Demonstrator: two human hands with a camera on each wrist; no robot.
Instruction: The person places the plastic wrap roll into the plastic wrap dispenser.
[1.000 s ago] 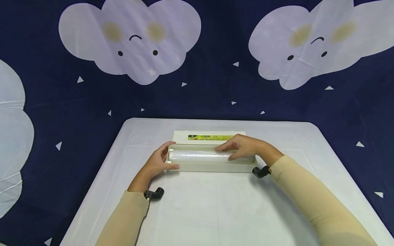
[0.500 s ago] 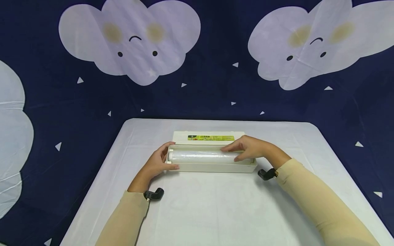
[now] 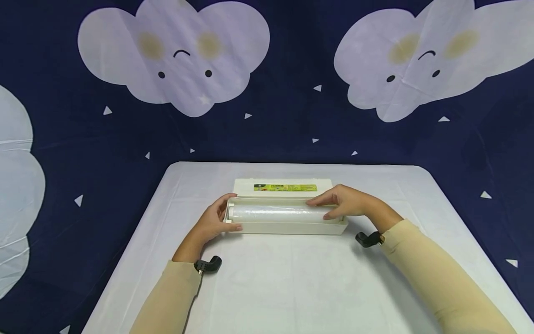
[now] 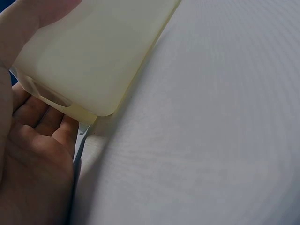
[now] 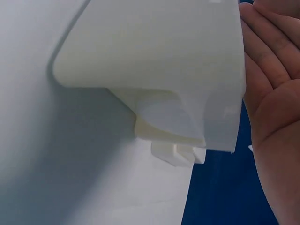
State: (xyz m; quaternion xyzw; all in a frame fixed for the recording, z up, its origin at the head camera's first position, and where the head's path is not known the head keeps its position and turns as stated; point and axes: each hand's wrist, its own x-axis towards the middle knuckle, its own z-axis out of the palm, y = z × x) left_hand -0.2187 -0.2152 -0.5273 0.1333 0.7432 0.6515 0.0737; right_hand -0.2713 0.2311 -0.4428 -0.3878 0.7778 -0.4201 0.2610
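A cream plastic-wrap dispenser box point(image 3: 292, 228) lies lengthwise on the table, its lid point(image 3: 245, 187) folded back behind it. Inside sits a clear, glossy roll of plastic wrap point(image 3: 271, 213). My left hand point(image 3: 208, 221) grips the box's left end, thumb across the front wall and fingers behind. In the left wrist view, the box's end point(image 4: 89, 56) lies between thumb and fingers. Over the roll's right end, my right hand point(image 3: 352, 203) rests with extended fingers and thumb spread across the wrap. The right wrist view shows its palm point(image 5: 281, 103) beside the box's end wall point(image 5: 150, 47).
A white cloth covers the table point(image 3: 283, 283). Behind it hangs a dark blue curtain point(image 3: 292, 125) with cloud prints. The lid bears a yellow-green label point(image 3: 285, 188). Black cameras sit on both wrists, including the right wrist camera point(image 3: 368, 240).
My right hand has slid rightward along the roll to its right end, uncovering more of the wrap. The left hand and the box have stayed put.
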